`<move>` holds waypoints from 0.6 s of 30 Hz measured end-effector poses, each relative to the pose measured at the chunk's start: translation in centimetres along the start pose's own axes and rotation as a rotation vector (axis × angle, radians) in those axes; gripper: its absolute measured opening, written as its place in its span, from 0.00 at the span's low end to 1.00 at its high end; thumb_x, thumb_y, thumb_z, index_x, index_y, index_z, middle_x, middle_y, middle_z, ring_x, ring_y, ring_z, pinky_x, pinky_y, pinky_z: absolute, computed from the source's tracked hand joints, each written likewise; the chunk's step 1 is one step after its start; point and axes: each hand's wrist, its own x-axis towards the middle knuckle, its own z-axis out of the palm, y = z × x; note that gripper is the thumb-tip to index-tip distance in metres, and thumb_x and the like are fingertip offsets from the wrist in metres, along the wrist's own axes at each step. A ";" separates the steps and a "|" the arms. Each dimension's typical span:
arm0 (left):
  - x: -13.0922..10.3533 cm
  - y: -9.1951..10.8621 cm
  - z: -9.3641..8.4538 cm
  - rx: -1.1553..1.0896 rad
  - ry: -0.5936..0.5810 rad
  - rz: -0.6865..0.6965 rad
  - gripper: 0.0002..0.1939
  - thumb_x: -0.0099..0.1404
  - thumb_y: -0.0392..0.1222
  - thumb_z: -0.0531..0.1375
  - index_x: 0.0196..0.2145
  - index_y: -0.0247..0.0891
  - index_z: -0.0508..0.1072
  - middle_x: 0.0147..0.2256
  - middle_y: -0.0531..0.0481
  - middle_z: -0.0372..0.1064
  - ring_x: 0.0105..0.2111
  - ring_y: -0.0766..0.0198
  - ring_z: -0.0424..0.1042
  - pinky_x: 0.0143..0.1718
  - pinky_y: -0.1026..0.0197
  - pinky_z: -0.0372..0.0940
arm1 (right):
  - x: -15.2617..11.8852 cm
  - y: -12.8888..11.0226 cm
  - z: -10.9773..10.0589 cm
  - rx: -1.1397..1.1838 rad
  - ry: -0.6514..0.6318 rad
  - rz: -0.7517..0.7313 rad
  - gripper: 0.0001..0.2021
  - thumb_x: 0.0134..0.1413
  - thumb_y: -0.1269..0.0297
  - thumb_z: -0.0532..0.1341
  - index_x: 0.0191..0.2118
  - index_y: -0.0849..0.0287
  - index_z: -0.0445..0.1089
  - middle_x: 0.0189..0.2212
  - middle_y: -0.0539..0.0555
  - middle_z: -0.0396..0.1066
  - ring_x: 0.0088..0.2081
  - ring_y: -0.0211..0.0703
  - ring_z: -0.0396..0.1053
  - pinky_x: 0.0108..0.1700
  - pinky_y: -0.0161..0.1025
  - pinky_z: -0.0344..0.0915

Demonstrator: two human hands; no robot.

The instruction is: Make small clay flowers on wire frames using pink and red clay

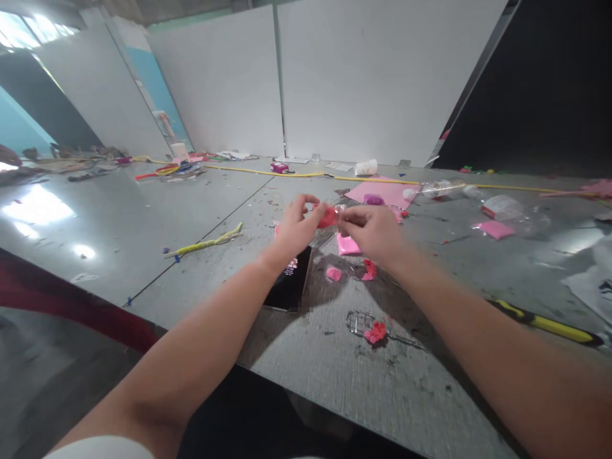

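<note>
My left hand (302, 220) is closed around a soft coral-red packet (327, 217) that looks wrapped in clear plastic. At the packet's right end, my right hand (373, 231) pinches what seems to be its clear edge; the fingertips partly hide it. Below the hands lie a bright pink packet (348, 245) and a small pink lump (333, 273). A bent wire frame with red flower-like pieces (375, 332) rests near the table's front edge. Another red flower-like piece (368, 270) is nearer my right hand. Partly under my left wrist is a smartphone (287, 288) with its screen lit.
To the right are a yellow-and-black cutter (549, 324), a clear plastic bottle (507, 210) and a pink packet (495, 229). Farther back lie a pink sheet (382, 191) and a white cup (366, 167). Yellow-green twisted stems (205, 244) lie left; a yellow cord (253, 171) crosses the table.
</note>
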 end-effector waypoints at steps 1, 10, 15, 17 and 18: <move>0.1 -0.1 -0.1 -0.059 -0.017 -0.035 0.12 0.70 0.50 0.62 0.48 0.43 0.73 0.37 0.50 0.74 0.35 0.63 0.72 0.35 0.62 0.65 | 0.1 0.1 -0.1 0.048 0.012 0.015 0.15 0.68 0.56 0.64 0.53 0.60 0.73 0.49 0.56 0.75 0.44 0.44 0.76 0.46 0.47 0.76; -0.3 -0.6 0.6 -0.391 -0.118 -0.093 0.19 0.64 0.35 0.68 0.49 0.43 0.67 0.42 0.51 0.75 0.36 0.68 0.77 0.42 0.63 0.73 | 0.3 1.2 0.1 0.245 0.017 0.118 0.15 0.67 0.56 0.64 0.52 0.60 0.73 0.49 0.56 0.75 0.45 0.45 0.76 0.46 0.47 0.76; -0.2 -0.4 0.6 -0.376 -0.121 -0.049 0.14 0.64 0.32 0.67 0.45 0.39 0.71 0.36 0.51 0.77 0.33 0.69 0.76 0.41 0.63 0.73 | 0.2 0.8 0.3 0.314 -0.013 0.150 0.15 0.67 0.56 0.64 0.53 0.59 0.72 0.50 0.56 0.75 0.46 0.45 0.76 0.47 0.48 0.76; -0.2 -0.6 0.7 -0.357 -0.102 -0.032 0.11 0.65 0.33 0.67 0.44 0.38 0.71 0.34 0.51 0.77 0.33 0.69 0.76 0.40 0.63 0.74 | 0.2 0.7 0.4 0.341 -0.007 0.165 0.15 0.67 0.57 0.64 0.54 0.60 0.72 0.51 0.57 0.74 0.47 0.46 0.76 0.48 0.48 0.76; -0.1 -0.8 0.8 -0.346 -0.087 -0.024 0.10 0.66 0.34 0.67 0.43 0.37 0.71 0.33 0.51 0.77 0.32 0.69 0.76 0.40 0.63 0.74 | 0.1 0.6 0.5 0.355 -0.007 0.169 0.16 0.67 0.57 0.65 0.54 0.60 0.72 0.51 0.57 0.74 0.47 0.46 0.75 0.48 0.49 0.76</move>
